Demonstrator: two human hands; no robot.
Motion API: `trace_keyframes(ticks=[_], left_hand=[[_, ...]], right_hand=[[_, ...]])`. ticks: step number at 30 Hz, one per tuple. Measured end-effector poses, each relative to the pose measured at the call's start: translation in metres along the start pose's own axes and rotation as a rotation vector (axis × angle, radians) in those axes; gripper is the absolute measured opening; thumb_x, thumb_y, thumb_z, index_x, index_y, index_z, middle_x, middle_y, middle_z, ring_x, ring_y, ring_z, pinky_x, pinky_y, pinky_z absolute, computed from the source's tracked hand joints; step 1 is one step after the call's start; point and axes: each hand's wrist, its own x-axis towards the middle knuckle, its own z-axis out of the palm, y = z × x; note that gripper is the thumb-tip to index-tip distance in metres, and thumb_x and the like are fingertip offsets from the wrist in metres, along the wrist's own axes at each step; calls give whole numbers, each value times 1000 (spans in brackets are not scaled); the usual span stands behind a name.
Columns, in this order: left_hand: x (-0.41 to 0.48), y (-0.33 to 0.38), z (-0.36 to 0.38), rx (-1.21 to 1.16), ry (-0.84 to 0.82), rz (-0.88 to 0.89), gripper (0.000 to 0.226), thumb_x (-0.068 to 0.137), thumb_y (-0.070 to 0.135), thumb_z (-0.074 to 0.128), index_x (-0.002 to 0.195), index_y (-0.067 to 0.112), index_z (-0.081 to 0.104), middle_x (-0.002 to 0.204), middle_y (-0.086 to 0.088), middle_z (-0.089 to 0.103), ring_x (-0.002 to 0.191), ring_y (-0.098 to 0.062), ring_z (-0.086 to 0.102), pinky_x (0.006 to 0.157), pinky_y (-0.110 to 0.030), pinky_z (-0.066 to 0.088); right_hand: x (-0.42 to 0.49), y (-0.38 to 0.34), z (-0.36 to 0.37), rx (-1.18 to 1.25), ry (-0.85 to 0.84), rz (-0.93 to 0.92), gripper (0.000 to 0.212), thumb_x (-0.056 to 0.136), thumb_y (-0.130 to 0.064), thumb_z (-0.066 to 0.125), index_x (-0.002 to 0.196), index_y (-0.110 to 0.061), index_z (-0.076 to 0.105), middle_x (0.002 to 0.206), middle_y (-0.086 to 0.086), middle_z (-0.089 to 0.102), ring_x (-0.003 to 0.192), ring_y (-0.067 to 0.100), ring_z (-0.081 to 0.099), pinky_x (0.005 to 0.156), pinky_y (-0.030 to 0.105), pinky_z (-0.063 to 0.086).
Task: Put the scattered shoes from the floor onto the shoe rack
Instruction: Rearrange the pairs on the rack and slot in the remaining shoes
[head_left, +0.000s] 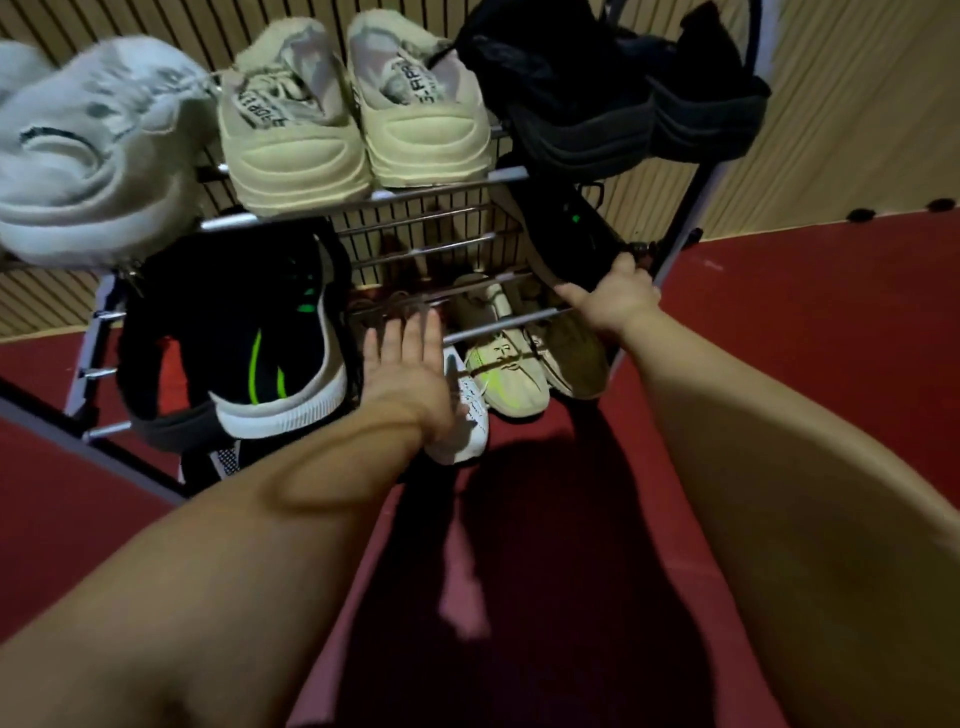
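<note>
The right hand (615, 299) is closed around the heel of a dark shoe (566, 234) with a small green mark, fingers wrapped over its rim, holding it tilted at the right end of the middle shelf of the shoe rack (431, 244). The shoe's toe points up and away from the hand, toward the rear bars, and the sole seems not yet settled flat. The left hand (410, 358) is spread flat with its fingers together, palm down, its fingertips at the front bar of that same shelf; it grips nothing.

Left of the left hand sits a black sneaker with green stripes and a white sole (244, 353), apparently on the same tier. Below and between the two hands lie pale shoes with yellow-green accents (506, 374) on the lowest level. Above both hands, on the top shelf, stand a cream pair (353, 114), a light grey shoe (88, 156) and a black pair (623, 104).

The step in hand looks like seating the dark shoe on the middle shelf. The next move likely calls for lowering the heel until the sole bears on the bars, then letting go. The red floor (805, 322) near the hands shows no further loose shoe.
</note>
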Motion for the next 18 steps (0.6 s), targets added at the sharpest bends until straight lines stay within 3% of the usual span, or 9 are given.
trace_keyframes(ticks=[8,10,14,18], left_hand=[[-9,2,15,177,77,0,115,82,62,50,140,5,-32,151,-15,-32,141,-35,-23,114,-49,-14],[-9,1,16,161,82,14,115,82,60,51,140,5,-31,150,-15,-33,140,-34,-25,114,-49,-15],[-11,0,16,113,82,43,111,82,52,53,142,6,-28,150,-15,-33,139,-33,-29,115,-48,-14],[-18,3,14,-3,85,44,92,90,38,43,145,8,-25,151,-16,-32,139,-31,-30,116,-45,-14]], right_hand=[[-39,17,6,-279,189,-119,86,87,-66,40,142,-1,28,135,22,45,124,38,37,97,43,36],[-62,28,10,-301,164,-140,83,87,-66,38,143,-5,27,133,21,46,123,38,38,96,44,36],[-77,31,-1,-238,83,-110,84,84,-62,49,145,-12,22,143,16,37,130,36,30,100,46,34],[-54,-3,-2,-229,-46,-45,109,72,-76,54,150,-21,1,157,18,4,141,39,13,109,50,22]])
